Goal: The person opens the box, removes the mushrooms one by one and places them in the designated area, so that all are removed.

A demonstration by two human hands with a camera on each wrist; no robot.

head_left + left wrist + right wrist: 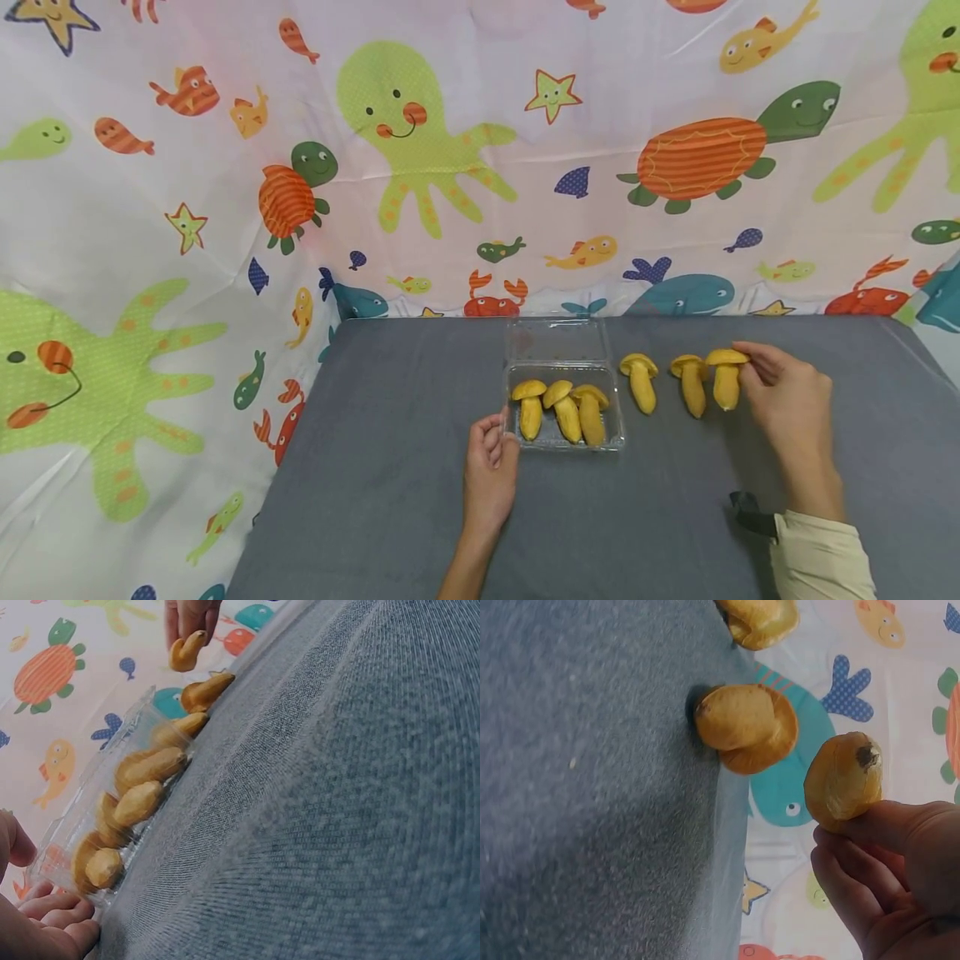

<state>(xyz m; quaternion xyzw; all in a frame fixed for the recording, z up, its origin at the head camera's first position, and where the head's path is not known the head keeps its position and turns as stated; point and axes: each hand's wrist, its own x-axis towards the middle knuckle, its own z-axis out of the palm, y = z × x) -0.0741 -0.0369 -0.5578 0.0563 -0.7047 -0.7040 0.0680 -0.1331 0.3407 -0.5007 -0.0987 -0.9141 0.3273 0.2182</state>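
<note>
A clear plastic container lies with its lid folded back, three yellow mushrooms side by side inside it. My left hand grips its left edge with curled fingers; in the left wrist view, the fingers and thumb are at the container's near end. To the right, my right hand pinches another yellow mushroom by the side of its cap. The right wrist view shows this mushroom lifted off the cloth, with a dark spot at its stem end.
Two more yellow mushrooms lie on the grey cloth between the container and my right hand: one mushroom beside the container, the other mushroom near the held one. A curtain printed with sea animals stands behind and at left.
</note>
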